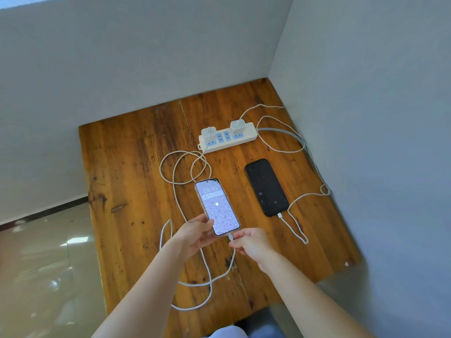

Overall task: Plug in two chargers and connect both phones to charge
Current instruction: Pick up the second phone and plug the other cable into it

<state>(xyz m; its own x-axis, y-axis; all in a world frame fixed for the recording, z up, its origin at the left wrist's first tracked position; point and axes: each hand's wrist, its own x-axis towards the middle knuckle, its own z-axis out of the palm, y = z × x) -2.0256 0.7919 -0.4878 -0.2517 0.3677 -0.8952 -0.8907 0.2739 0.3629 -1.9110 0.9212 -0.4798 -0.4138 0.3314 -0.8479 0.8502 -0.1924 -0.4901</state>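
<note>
A white power strip [246, 137] lies at the back of the wooden table [136, 181], with one white charger [209, 133] plugged in at its left end and another charger [236, 127] towards its right. A black phone [266, 187] lies flat with a white cable in its near end. My left hand [196, 233] holds the lit phone [217, 206] by its lower left edge. Pinched in my right hand [251, 243] is the cable plug [230, 237], which sits at that phone's bottom port. The left white cable [173, 181] loops across the table.
Grey walls close the table in at the back and on the right. The strip's grey power cord [292, 136] runs along the right wall. Shiny tiled floor [44, 264] lies left of the table's edge. Cable loops hang over the near part of the tabletop.
</note>
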